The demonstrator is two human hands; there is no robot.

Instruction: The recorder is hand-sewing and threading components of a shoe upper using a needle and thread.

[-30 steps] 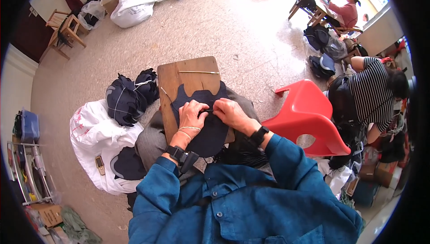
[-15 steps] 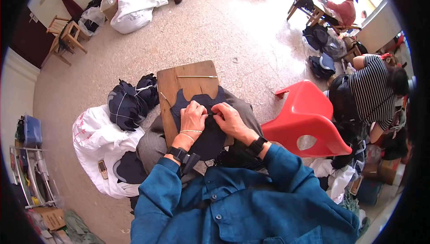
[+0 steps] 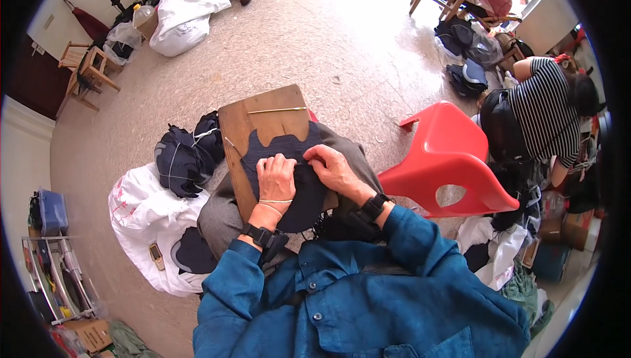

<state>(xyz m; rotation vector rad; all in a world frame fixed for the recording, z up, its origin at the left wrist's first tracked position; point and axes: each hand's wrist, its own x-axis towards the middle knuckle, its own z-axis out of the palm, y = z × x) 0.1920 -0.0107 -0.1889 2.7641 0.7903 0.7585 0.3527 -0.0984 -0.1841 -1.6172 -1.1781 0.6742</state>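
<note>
A dark navy cloth piece (image 3: 281, 146) with a notched far edge lies over a wooden board (image 3: 266, 98) across my lap. My left hand (image 3: 276, 177) rests on it with bent fingers gripping the fabric. On the right side of the cloth, my right hand (image 3: 330, 168) has its thumb and forefinger together at the fabric; whether something small is between them cannot be made out. A thin pale rod (image 3: 276, 110) lies across the board's far part. Another thin pointed tool (image 3: 234, 146) rests by the board's left edge, partly beside the cloth.
A red plastic stool (image 3: 453, 154) stands close on my right. At left are a tied dark bundle (image 3: 181, 157) and a white sack (image 3: 141, 210) with a phone (image 3: 156, 256) on it. A person in a striped shirt (image 3: 542, 111) bends over at the right.
My hands have moved apart; the left has shifted slightly nearer me and flattened onto the cloth. The whole view has shifted a little, and the board sits slightly turned.
</note>
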